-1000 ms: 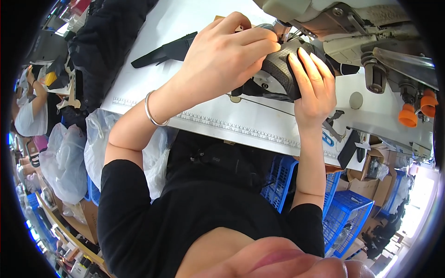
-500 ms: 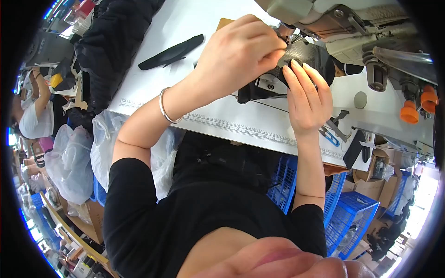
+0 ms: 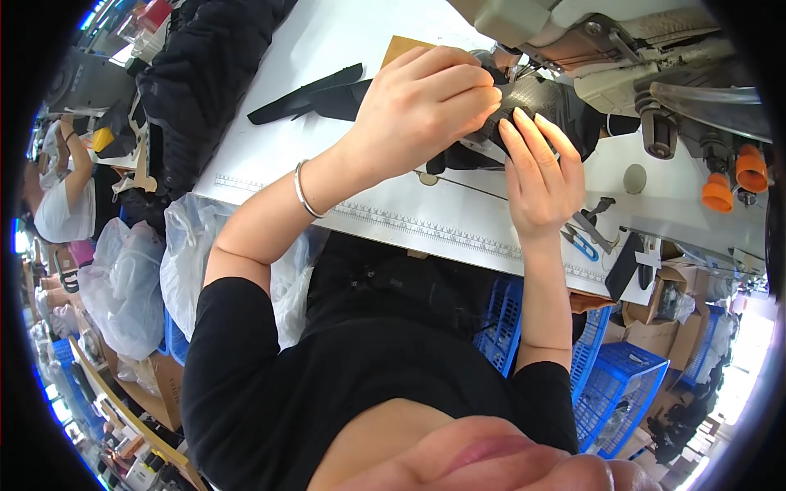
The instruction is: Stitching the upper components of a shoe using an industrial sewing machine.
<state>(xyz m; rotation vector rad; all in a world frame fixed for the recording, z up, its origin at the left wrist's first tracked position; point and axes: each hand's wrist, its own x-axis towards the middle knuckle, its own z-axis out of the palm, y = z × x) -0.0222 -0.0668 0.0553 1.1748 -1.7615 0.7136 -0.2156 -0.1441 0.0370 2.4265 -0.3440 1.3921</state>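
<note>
Under the needle area of a sewing machine [image 3: 606,45] lies a dark textured fabric piece [image 3: 530,96]. My left hand [image 3: 426,110], a bangle on its wrist, is closed in a pinch at the left edge of this piece, close to the presser foot. My right hand [image 3: 544,176] rests its outstretched fingertips on the near part of the fabric. Left of my left hand, flat black pieces [image 3: 304,95] lie on the white table [image 3: 270,151]. What exactly sits between my left fingertips is partly hidden.
A ruler strip [image 3: 409,226] runs along the table's near edge. Blue-handled thread snips [image 3: 583,245] lie right of my right wrist. Dark padded material [image 3: 201,90] is heaped at the left. Blue crates [image 3: 618,393] and plastic bags [image 3: 123,286] stand below the table; another person [image 3: 65,200] sits far left.
My left hand has shifted slightly down and its fingers have curled more. The fabric has moved a little, covering more of the metal plate. More black material shows left of my left hand.
</note>
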